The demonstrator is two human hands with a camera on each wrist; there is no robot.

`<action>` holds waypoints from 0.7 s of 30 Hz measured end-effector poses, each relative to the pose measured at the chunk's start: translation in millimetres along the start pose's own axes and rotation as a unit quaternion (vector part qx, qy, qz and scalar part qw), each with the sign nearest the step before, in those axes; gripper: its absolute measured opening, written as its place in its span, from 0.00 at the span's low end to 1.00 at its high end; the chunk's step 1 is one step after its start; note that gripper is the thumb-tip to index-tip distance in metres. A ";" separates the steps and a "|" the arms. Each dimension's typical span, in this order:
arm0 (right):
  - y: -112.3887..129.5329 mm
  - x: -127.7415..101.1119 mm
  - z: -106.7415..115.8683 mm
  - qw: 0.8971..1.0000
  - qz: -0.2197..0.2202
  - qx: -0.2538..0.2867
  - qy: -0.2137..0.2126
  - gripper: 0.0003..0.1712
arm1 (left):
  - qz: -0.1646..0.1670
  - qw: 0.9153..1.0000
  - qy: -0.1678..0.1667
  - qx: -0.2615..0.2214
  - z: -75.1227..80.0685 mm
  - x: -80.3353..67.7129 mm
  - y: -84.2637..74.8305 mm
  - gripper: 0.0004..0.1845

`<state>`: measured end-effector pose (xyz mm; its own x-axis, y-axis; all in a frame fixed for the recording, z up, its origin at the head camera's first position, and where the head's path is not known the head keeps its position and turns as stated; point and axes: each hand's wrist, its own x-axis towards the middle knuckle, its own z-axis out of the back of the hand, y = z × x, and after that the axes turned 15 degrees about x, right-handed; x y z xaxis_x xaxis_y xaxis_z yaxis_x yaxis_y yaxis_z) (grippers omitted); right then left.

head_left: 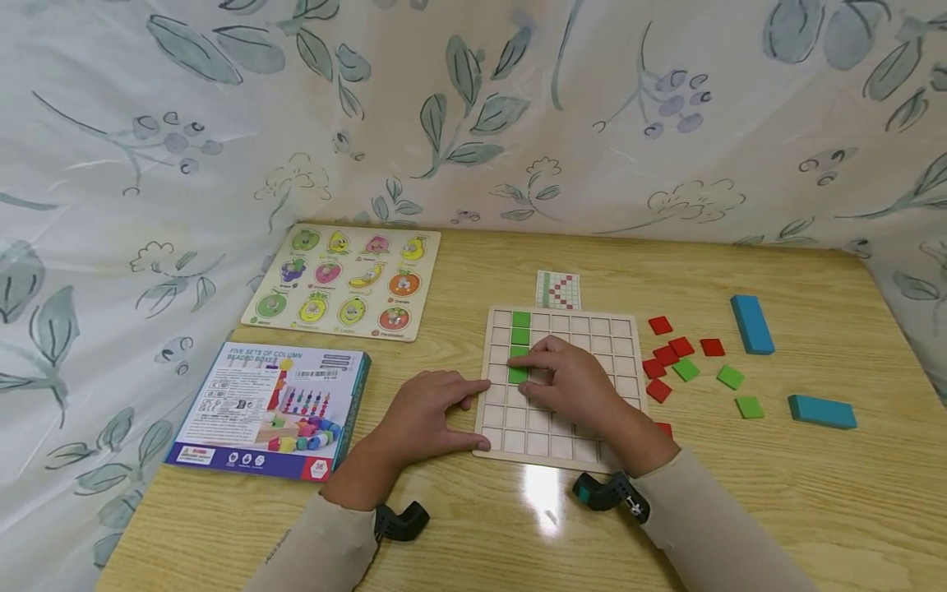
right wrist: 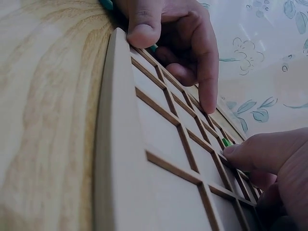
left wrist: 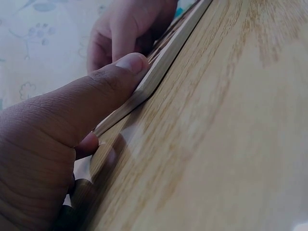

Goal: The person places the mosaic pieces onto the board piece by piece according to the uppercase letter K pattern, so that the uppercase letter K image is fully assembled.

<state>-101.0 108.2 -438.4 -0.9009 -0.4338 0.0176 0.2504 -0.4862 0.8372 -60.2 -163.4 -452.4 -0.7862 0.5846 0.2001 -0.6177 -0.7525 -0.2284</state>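
A wooden grid board (head_left: 621,325) lies flat on the table, several green square tiles (head_left: 520,335) filling the top of its second column. My right hand (head_left: 573,382) reaches over the grid, index finger and thumb pinching a green tile (head_left: 518,375) at the lower end of that green run. The tile's green edge (right wrist: 226,142) shows beside the thumb in the right wrist view. At the board's left side is my left hand (head_left: 429,411); its straight index finger touches the edge and its thumb (left wrist: 132,63) rests on the near corner.
Loose red tiles (head_left: 713,347) and green tiles (head_left: 730,377) lie right of the board, near two blue blocks (head_left: 752,325). A pattern card (head_left: 558,290) sits behind it. To the left are a fruit puzzle (head_left: 344,288) and a toy box (head_left: 274,411). A patterned curtain (head_left: 473,123) hangs behind.
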 end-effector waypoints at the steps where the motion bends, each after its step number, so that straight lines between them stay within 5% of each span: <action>1: 0.0 0.0 -0.2 1.000 0.000 0.000 -0.001 0.20 | 0.000 1.000 0.000 0.000 -0.2 -0.1 0.2 0.39; 21: 1.8 -3.3 -0.5 1.000 -0.011 0.014 -0.005 0.20 | -0.005 1.000 -0.007 0.001 1.1 0.1 -0.5 0.39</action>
<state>-97.4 108.4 -437.2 -0.9094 -0.4158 0.0038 0.2204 -0.4744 0.8523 -59.9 -163.3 -451.2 -0.7801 0.5871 0.2163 -0.6250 -0.7475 -0.2249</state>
